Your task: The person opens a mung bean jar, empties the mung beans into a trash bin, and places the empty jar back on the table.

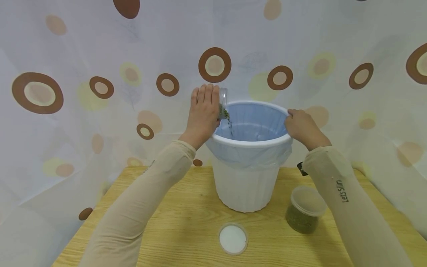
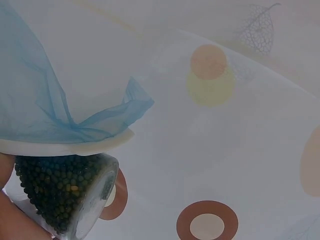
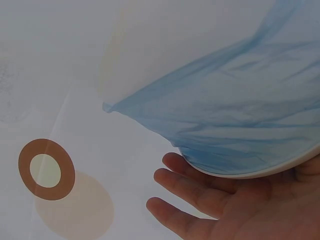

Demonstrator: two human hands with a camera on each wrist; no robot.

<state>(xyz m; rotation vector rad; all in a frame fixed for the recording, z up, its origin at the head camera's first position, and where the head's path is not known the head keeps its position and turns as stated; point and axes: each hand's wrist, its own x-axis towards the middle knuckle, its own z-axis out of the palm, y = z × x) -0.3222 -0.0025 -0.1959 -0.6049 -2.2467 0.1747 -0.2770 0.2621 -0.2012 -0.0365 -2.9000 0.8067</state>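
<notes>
My left hand (image 1: 204, 111) grips a clear plastic jar (image 1: 223, 98) tipped on its side over the left rim of a white trash bin (image 1: 245, 187). Small green beans (image 1: 230, 124) spill from its mouth into the bin, and the left wrist view shows more dark green beans (image 2: 57, 187) inside the jar. A bluish translucent liner bag (image 1: 250, 157) is folded over the rim. On the opposite side, my right hand (image 1: 301, 126) holds the bin's rim, its fingers (image 3: 192, 192) spread below the rim in the right wrist view, the thumb hidden there.
A lidded clear tub (image 1: 304, 215) with greenish contents stands at the bin's right, beside my right forearm. A round white lid (image 1: 232, 239) lies in front of the bin. The wooden table (image 1: 176, 222) meets a patterned cloth (image 1: 180, 44) behind.
</notes>
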